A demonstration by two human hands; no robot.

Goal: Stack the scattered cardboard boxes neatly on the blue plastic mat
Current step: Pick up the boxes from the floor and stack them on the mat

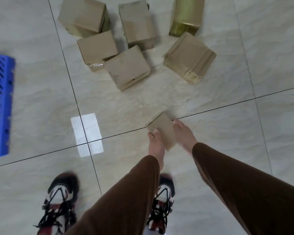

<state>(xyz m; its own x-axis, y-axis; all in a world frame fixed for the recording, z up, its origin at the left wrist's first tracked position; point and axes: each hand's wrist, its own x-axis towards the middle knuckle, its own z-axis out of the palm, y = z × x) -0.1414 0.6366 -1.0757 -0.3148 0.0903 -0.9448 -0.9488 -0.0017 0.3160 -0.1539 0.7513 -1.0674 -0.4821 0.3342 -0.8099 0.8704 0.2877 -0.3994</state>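
A small cardboard box (161,130) is held above the tiled floor between my left hand (155,145) and my right hand (184,134), one on each side. Several more cardboard boxes lie scattered on the floor ahead: one nearest at the centre (127,67), one behind it to the left (96,48), one at the far left (83,14), one at the far middle (137,22), one to the right (190,56). A box wrapped in shiny yellow-green tape (187,14) lies at the far right. The blue plastic mat (0,106) shows at the left edge.
My two feet in red, white and black sneakers (61,197) stand on the pale floor tiles at the bottom. A bright patch of reflected light (87,134) lies on the floor between the mat and my hands.
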